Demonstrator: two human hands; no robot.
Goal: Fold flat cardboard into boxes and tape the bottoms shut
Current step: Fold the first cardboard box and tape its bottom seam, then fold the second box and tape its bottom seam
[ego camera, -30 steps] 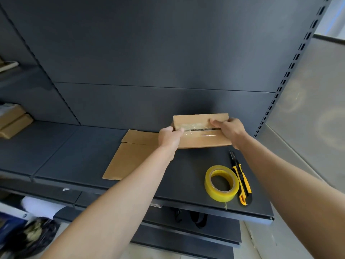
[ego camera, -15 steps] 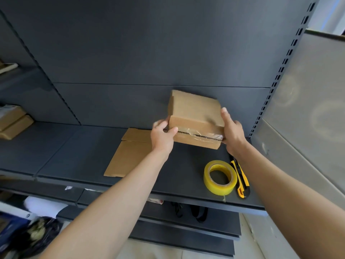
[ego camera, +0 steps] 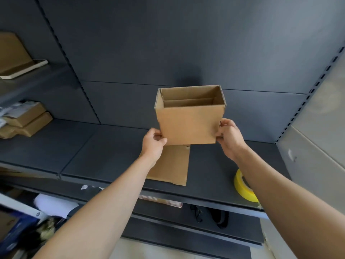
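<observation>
Dark grey metal shelving fills pretty much the whole view, with a slotted upright running up the right side and a plain back panel (ego camera: 149, 43) behind everything. Both hands are holding a folded-up cardboard box (ego camera: 188, 124) in the air above the main shelf (ego camera: 112, 150), not touching it. The box is open side up and tipped a bit toward the camera, so you can see down inside to the bottom flaps meeting in a line.

Left hand (ego camera: 154, 144) pinches the lower left corner, thumb on the front face and the other fingers curled round the side. Right hand (ego camera: 229, 139) grips the lower right edge the same way, fingers wrapped round the corner.

Right under the box, one flat cardboard (ego camera: 171, 165) sheet lies on the shelf, partly hidden by the left wrist. A yellow tape roll (ego camera: 242, 187) sits near the front edge on the right, half covered by the right forearm. Over on the far left shelf a couple of brown packages (ego camera: 28, 118) are stacked up.
</observation>
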